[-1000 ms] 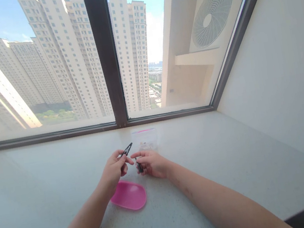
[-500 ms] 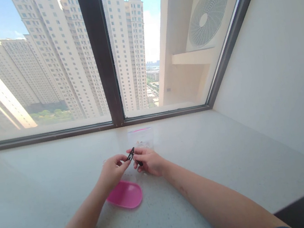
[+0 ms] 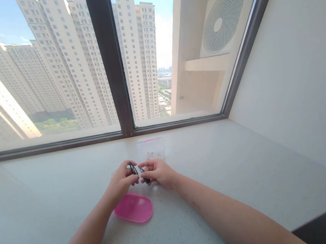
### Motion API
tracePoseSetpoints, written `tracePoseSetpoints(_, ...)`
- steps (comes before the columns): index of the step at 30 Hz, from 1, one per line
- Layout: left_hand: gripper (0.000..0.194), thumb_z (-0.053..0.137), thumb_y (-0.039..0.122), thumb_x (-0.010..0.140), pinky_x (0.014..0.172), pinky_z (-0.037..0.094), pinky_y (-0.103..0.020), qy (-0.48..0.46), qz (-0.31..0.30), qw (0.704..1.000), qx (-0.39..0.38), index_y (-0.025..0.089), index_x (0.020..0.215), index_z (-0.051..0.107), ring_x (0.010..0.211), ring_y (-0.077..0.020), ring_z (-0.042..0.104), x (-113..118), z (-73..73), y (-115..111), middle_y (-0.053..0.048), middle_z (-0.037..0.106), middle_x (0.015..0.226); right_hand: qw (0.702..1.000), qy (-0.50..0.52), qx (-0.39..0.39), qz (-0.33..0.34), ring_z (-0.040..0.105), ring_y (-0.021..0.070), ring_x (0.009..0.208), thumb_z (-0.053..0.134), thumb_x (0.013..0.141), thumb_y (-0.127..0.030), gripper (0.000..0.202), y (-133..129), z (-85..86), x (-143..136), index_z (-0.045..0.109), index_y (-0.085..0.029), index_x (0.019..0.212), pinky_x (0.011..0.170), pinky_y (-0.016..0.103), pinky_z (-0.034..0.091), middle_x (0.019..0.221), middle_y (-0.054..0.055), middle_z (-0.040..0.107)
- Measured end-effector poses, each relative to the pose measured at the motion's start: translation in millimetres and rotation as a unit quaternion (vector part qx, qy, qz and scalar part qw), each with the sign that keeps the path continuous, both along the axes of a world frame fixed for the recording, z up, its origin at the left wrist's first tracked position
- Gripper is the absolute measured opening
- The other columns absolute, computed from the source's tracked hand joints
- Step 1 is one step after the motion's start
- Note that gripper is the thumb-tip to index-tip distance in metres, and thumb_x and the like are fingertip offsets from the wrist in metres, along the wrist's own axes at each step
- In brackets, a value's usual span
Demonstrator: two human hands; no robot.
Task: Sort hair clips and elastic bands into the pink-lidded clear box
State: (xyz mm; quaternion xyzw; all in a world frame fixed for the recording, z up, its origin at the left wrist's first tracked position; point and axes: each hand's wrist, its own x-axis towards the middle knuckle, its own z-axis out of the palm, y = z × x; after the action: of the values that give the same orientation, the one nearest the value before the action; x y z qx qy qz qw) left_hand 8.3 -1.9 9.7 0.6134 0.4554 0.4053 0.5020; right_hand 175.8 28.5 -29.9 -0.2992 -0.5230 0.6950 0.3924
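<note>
Pale stone desk [image 3: 253,173] under a big window [image 3: 109,64], towers outside. Left hand [image 3: 120,183] and right hand [image 3: 158,172] each pinch a black hair clip [image 3: 133,169], just beyond the pink tray [image 3: 133,208]. Clear bag [image 3: 152,148] lies behind the hands, toward the window.

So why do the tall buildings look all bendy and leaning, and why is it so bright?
Head view: the wide lens bends the towers and the window frame outward; strong daylight washes out the glass and puts a pale sheen on the ledge; the small black clips between the left hand and right hand are too tiny to see sharply.
</note>
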Motion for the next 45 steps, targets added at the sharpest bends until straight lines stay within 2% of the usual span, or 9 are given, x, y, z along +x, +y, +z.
tracePoseSetpoints(5, 0.030, 0.065, 0.026, 0.069, 0.053, 0.038, -0.023, -0.051, -0.047, 0.995, -0.075, 0.018, 0.092, 0.049, 0.055, -0.0132, 0.056, -5, -0.6, 0, 0.000, 0.062, 0.063, 1.000, 0.000, -0.006, 0.004, 0.064, 0.0167, 0.064, 0.083, 0.053, -0.037, 0.053, 2, -0.1, 1, 0.063, -0.011, 0.094, 0.052, 0.023, 0.047, 0.069, 0.004, 0.065)
tracePoseSetpoints(9, 0.033, 0.065, 0.023, 0.069, 0.054, 0.039, -0.023, -0.089, -0.055, 0.990, -0.099, 0.019, 0.096, 0.047, 0.052, -0.0124, 0.054, -7, -3.6, 0, 0.002, 0.060, 0.058, 1.000, 0.004, -0.008, 0.015, 0.065, 0.0173, 0.060, 0.083, 0.054, -0.038, 0.048, 4, -1.9, 2, 0.054, -0.014, 0.084, 0.053, 0.027, 0.051, 0.067, 0.003, 0.065)
tracePoseSetpoints(15, 0.033, 0.064, 0.021, 0.071, 0.053, 0.038, -0.022, -0.122, -0.048, 0.988, -0.088, 0.019, 0.099, 0.046, 0.049, -0.0102, 0.051, -8, -4.5, 2, 0.002, 0.061, 0.061, 0.996, -0.002, -0.024, 0.090, 0.069, 0.0216, 0.064, 0.074, 0.067, -0.046, 0.049, 5, -1.8, 7, 0.044, -0.018, 0.094, 0.048, 0.026, 0.052, 0.076, 0.005, 0.068)
tracePoseSetpoints(20, 0.036, 0.067, 0.024, 0.070, 0.052, 0.039, -0.022, -0.136, -0.050, 0.985, -0.092, 0.018, 0.099, 0.048, 0.048, -0.0103, 0.052, -5, 1.2, -1, 0.002, 0.060, 0.060, 0.994, 0.002, -0.019, 0.103, 0.069, 0.0203, 0.063, 0.069, 0.073, -0.045, 0.045, 6, -1.6, 10, 0.042, -0.019, 0.099, 0.049, 0.024, 0.051, 0.082, 0.006, 0.068)
tracePoseSetpoints(25, 0.034, 0.065, 0.025, 0.074, 0.051, 0.039, -0.022, -0.165, -0.053, 0.981, -0.092, 0.017, 0.101, 0.048, 0.048, -0.0092, 0.050, -4, 0.1, -1, 0.001, 0.060, 0.061, 0.993, -0.008, -0.027, 0.111, 0.069, 0.0194, 0.064, 0.069, 0.074, -0.043, 0.046, 7, -1.8, 11, 0.045, -0.018, 0.105, 0.052, 0.025, 0.052, 0.083, 0.006, 0.068)
tracePoseSetpoints(30, 0.029, 0.061, 0.032, 0.079, 0.049, 0.040, -0.022, -0.148, -0.014, 0.985, -0.090, 0.016, 0.099, 0.048, 0.048, -0.0100, 0.051, -4, -3.6, 1, 0.000, 0.061, 0.062, 0.993, -0.017, -0.043, 0.113, 0.069, 0.0202, 0.066, 0.068, 0.074, -0.043, 0.046, 8, -2.9, 11, 0.043, -0.018, 0.104, 0.053, 0.026, 0.053, 0.084, 0.007, 0.068)
tracePoseSetpoints(35, 0.029, 0.061, 0.034, 0.077, 0.049, 0.040, -0.022, -0.108, -0.015, 0.991, -0.075, 0.016, 0.097, 0.048, 0.046, -0.0095, 0.050, -6, -8.1, 5, 0.002, 0.061, 0.058, 0.993, -0.008, -0.050, 0.110, 0.069, 0.0214, 0.066, 0.068, 0.073, -0.037, 0.042, 8, -2.3, 12, 0.041, -0.019, 0.099, 0.053, 0.026, 0.052, 0.079, 0.006, 0.069)
tracePoseSetpoints(40, 0.032, 0.060, 0.038, 0.075, 0.045, 0.033, -0.020, -0.045, -0.022, 0.997, -0.051, 0.016, 0.094, 0.048, 0.042, -0.0092, 0.050, -8, -12.0, 10, 0.001, 0.062, 0.055, 0.991, -0.003, -0.046, 0.123, 0.070, 0.0226, 0.068, 0.066, 0.074, -0.034, 0.038, 10, -3.5, 12, 0.038, -0.019, 0.096, 0.054, 0.027, 0.052, 0.080, 0.007, 0.070)
tracePoseSetpoints(45, 0.029, 0.057, 0.038, 0.074, 0.043, 0.029, -0.020, -0.004, 0.010, 1.000, -0.006, 0.015, 0.089, 0.048, 0.038, -0.0092, 0.048, -9, -11.4, 12, 0.001, 0.062, 0.049, 0.992, -0.016, -0.035, 0.118, 0.070, 0.0228, 0.068, 0.065, 0.076, -0.037, 0.040, 10, -6.1, 11, 0.039, -0.019, 0.099, 0.057, 0.031, 0.054, 0.079, 0.007, 0.069)
